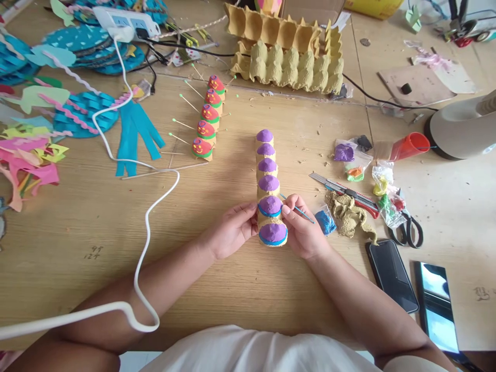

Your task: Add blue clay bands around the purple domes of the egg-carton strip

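Note:
A strip cut from an egg carton point(268, 183) lies lengthwise away from me, its bumps capped with purple clay. Blue bands edge the caps of the two nearest bumps. My left hand point(236, 227) holds the strip's left side, near its close end. On the other side, my right hand point(304, 227) pinches a thin blue clay strand point(304, 214) against the second bump; the strand's loose end sticks out past the fingers. A bag of blue clay point(325, 221) lies just right of that hand.
A red-and-green decorated carton strip point(209, 118) with sticks stands behind left. A white cable point(147, 227) crosses the left side. Right are a box cutter point(344, 194), scissors point(408, 230), a phone point(392, 276) and a red cup point(411, 146). Egg cartons point(294, 67) sit behind.

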The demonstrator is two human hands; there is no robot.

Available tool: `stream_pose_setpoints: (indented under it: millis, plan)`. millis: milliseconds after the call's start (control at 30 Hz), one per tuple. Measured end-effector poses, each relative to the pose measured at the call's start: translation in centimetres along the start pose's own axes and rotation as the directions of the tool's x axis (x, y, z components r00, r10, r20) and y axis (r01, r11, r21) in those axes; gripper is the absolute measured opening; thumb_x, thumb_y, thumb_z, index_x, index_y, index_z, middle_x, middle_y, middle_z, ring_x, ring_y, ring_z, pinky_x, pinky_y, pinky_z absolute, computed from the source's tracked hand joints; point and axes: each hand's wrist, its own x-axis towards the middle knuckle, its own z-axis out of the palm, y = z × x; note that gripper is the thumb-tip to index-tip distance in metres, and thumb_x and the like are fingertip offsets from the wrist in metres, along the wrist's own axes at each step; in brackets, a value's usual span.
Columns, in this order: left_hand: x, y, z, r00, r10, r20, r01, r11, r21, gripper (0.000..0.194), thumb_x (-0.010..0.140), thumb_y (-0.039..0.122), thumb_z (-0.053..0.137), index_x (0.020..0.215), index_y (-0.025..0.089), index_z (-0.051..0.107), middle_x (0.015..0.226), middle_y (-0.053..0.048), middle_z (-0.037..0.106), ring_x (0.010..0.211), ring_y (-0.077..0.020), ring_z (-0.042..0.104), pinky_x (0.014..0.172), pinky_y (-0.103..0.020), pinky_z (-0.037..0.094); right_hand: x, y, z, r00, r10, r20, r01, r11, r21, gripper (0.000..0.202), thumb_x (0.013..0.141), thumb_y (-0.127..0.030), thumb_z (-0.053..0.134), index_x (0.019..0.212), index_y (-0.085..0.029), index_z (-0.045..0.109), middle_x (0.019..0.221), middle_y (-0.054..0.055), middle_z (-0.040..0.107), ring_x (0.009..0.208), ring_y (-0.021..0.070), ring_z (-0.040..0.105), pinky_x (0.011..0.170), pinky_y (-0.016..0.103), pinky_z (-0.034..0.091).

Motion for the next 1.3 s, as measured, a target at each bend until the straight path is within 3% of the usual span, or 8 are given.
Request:
stream_pose_setpoints:
  millis: [200, 533, 667, 833, 1000, 1300]
  plan:
    - [-0.01, 0.14, 0.26, 1.000, -0.006, 0.030, 0.005, 0.999, 0.034, 0.024, 0.090, 0.038, 0.071, 0.093, 0.015, 0.075, 0.087, -0.005, 0.066, 0.084, -0.0164, 0.059, 0.080, -0.030, 0.048, 0.01, 0.26, -0.32, 1.000, 0.015, -0.008, -0.015, 1.000, -0.015, 0.038, 0.080, -0.041, 0.081, 0.082, -0.026, 0.047, 0.072, -0.004, 0.052, 0.065, 0.0147, 0.049, 0.061, 0.027, 0.041]
    - [-0.03, -0.18, 0.07, 1.000, 0.003, 0.017, -0.004, 0.999, 0.040, 0.021, 0.091, 0.036, 0.071, 0.092, 0.015, 0.076, 0.096, -0.008, 0.071, 0.098, -0.0201, 0.064, 0.080, -0.029, 0.052, -0.23, 0.27, -0.18, 1.000, 0.014, 0.028, -0.014, 1.000, 0.020, 0.040, 0.078, -0.036, 0.085, 0.082, -0.025, 0.046, 0.072, -0.006, 0.052, 0.067, 0.0139, 0.051, 0.066, 0.028, 0.042]
    - [-0.02, -0.14, 0.08, 1.000, 0.019, 0.013, -0.019, 0.999, 0.027, 0.023, 0.090, 0.035, 0.072, 0.096, 0.014, 0.077, 0.105, -0.010, 0.074, 0.096, -0.0187, 0.066, 0.083, -0.029, 0.053, -0.21, 0.24, -0.14, 1.000, 0.028, 0.002, -0.028, 0.999, 0.025, 0.039, 0.079, -0.038, 0.083, 0.083, -0.026, 0.047, 0.073, -0.005, 0.054, 0.068, 0.0147, 0.052, 0.065, 0.028, 0.042]
    - [0.07, -0.07, 0.02, 0.999, 0.033, 0.042, -0.033, 0.999, 0.002, 0.022, 0.090, 0.036, 0.072, 0.094, 0.015, 0.077, 0.099, -0.007, 0.074, 0.093, -0.0171, 0.066, 0.086, -0.029, 0.053, -0.02, 0.06, -0.26, 0.996, 0.089, 0.005, -0.089, 0.992, 0.084, 0.037, 0.078, -0.033, 0.083, 0.083, -0.025, 0.048, 0.073, -0.006, 0.055, 0.067, 0.0133, 0.052, 0.064, 0.026, 0.043]
    - [-0.02, -0.09, 0.09, 1.000, 0.001, -0.013, -0.002, 1.000, -0.006, 0.021, 0.084, 0.036, 0.079, 0.087, 0.016, 0.075, 0.093, -0.006, 0.073, 0.086, -0.0162, 0.065, 0.080, -0.029, 0.053, 0.06, -0.19, -0.37, 0.979, 0.197, 0.048, -0.203, 0.963, 0.179, 0.041, 0.073, -0.029, 0.087, 0.083, -0.025, 0.048, 0.075, -0.006, 0.057, 0.067, 0.0133, 0.055, 0.064, 0.026, 0.045]
    - [-0.11, -0.08, 0.36, 1.000, 0.005, -0.013, -0.005, 1.000, -0.002, 0.024, 0.085, 0.038, 0.078, 0.084, 0.014, 0.074, 0.085, -0.006, 0.069, 0.081, -0.0162, 0.061, 0.074, -0.028, 0.051, 0.06, -0.22, -0.36, 0.978, 0.194, 0.082, -0.207, 0.959, 0.192, 0.046, 0.070, -0.027, 0.090, 0.079, -0.025, 0.045, 0.074, -0.007, 0.056, 0.067, 0.0129, 0.056, 0.066, 0.026, 0.046]
